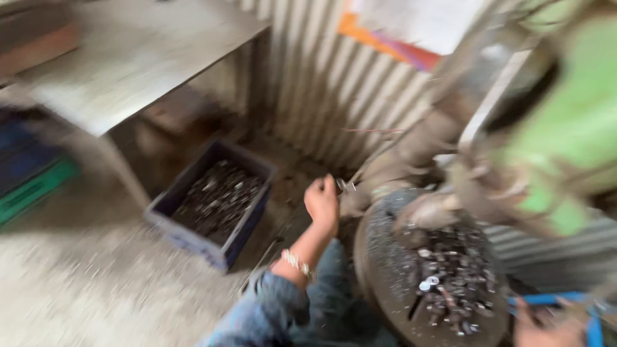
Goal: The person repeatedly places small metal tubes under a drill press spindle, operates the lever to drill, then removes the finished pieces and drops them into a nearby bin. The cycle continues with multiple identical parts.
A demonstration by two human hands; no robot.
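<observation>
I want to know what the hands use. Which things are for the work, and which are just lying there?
In use: left hand pinching a small metal piece; right hand by the blue frame; round tray of metal parts.

Lying about: dark crate, table, green crate.

The person wears a blue denim sleeve (260, 315) on the left arm, its cuff bunched in folds and ending short of the wrist. Just past the cuff a pale beaded bracelet (295, 262) circles the wrist, and the left hand (322, 202) is bare. The right hand (538, 329) is bare too, with no sleeve in sight. Denim-blue trousers (334, 302) cover the leg. The whole view is blurred, so finer details cannot be told.
</observation>
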